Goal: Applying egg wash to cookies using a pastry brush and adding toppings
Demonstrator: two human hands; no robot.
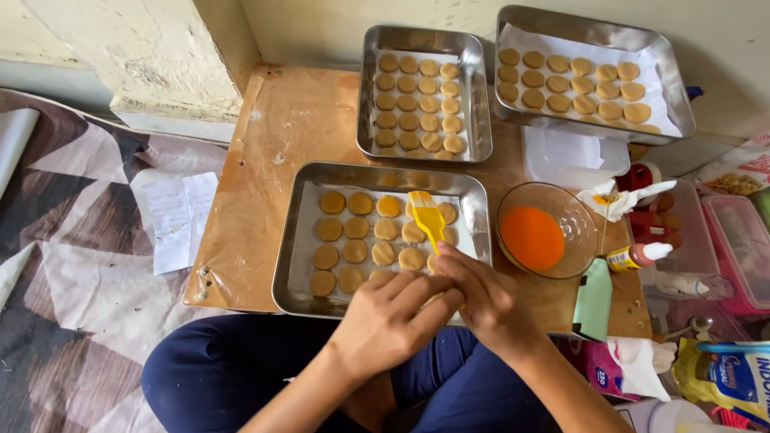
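A steel baking tray [298, 240] lined with paper lies on a low wooden board, holding several round tan cookies [355, 251]. My right hand [485, 301] grips a yellow silicone pastry brush [427, 215], its bristles over the cookies in the tray's right half. Beside it, my left hand [385, 321] rests over the tray's near edge, fingertips touching the right hand near the brush handle. A glass bowl of orange egg wash [533, 236] sits just right of the tray.
Two more steel trays of cookies [423, 92] [581, 80] stand at the back of the wooden board [277, 144]. Plastic containers, a small bottle [638, 255], tissue and packets crowd the right side. Papers [178, 216] lie on the patterned floor mat at left.
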